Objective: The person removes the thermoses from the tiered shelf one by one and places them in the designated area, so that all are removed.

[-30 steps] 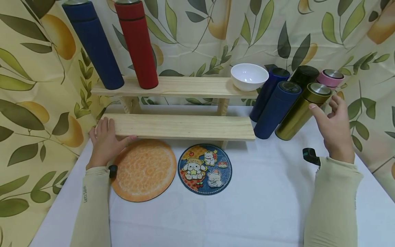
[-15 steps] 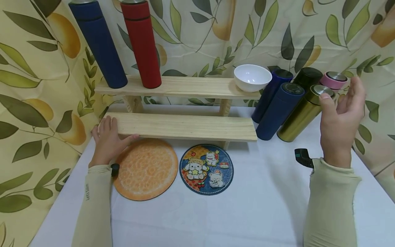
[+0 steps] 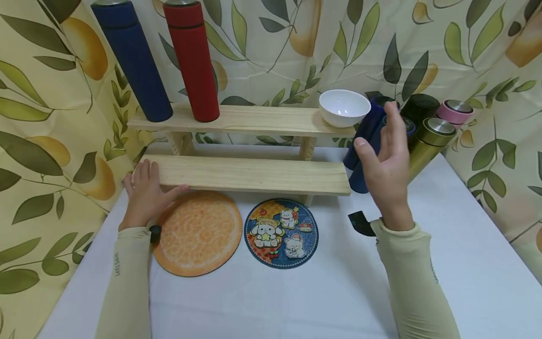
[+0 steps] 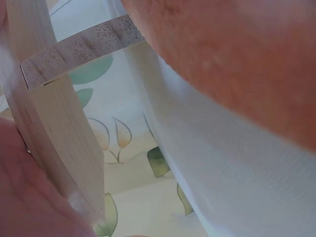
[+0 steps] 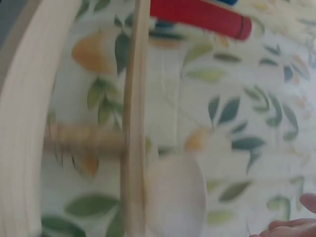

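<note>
In the head view my left hand (image 3: 145, 195) holds the left end of the two-tier wooden shelf (image 3: 250, 174), fingers over the lower board and thumb along its front edge. The left wrist view shows the shelf's side (image 4: 69, 133) close to the skin. My right hand (image 3: 389, 172) is raised with nothing in it, fingers loosely extended and thumb apart. It partly hides a blue thermos (image 3: 359, 181); whether it touches it I cannot tell. A white bowl (image 3: 344, 108) sits on the upper board's right end. Fingers (image 5: 291, 229) show at the right wrist view's lower corner.
A tall blue bottle (image 3: 137, 70) and a red bottle (image 3: 194, 66) stand on the upper board's left. Right of the shelf cluster a gold thermos (image 3: 432, 146), a black-topped one (image 3: 420, 107) and a pink-topped one (image 3: 455, 112). An orange round mat (image 3: 199, 235) and a cartoon mat (image 3: 281, 259) lie in front.
My right hand has moved left from beside the gold and pink-topped thermoses to in front of the blue ones, with nothing in it. My left hand stays on the shelf.
</note>
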`<state>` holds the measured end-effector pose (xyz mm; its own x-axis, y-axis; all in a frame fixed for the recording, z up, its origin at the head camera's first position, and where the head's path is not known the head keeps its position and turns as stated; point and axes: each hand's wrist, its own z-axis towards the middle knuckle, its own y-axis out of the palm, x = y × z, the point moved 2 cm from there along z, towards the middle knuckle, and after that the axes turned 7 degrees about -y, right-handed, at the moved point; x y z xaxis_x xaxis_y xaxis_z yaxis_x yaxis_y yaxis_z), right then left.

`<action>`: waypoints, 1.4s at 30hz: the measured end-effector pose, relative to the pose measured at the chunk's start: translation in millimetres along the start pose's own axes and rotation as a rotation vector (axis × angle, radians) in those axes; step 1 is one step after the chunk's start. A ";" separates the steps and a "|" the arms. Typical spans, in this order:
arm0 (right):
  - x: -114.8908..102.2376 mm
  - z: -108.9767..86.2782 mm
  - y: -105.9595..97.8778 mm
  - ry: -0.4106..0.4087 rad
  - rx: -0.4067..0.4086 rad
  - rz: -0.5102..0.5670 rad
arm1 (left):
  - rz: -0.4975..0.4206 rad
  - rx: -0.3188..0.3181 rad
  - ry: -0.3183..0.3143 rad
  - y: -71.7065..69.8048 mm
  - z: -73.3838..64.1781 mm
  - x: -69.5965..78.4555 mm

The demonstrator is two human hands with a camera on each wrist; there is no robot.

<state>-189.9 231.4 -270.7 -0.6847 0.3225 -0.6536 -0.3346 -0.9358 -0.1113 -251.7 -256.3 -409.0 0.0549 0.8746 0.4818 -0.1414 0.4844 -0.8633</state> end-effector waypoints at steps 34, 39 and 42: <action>-20.1 103.5 249.5 0.412 -0.508 0.351 | -0.013 0.008 -0.010 2.3 0.7 -1.0; -12.4 116.2 265.7 0.485 -0.460 0.377 | -0.008 0.005 -0.023 2.2 0.8 -2.6; 0.3 118.3 270.9 0.525 -0.436 0.378 | -0.005 0.006 -0.024 3.5 1.5 -2.5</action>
<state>-357.3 -5.1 -212.4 -0.2693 -0.0372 -0.9623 0.2200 -0.9752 -0.0238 -253.8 -256.9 -413.1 0.0314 0.8715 0.4894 -0.1475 0.4883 -0.8601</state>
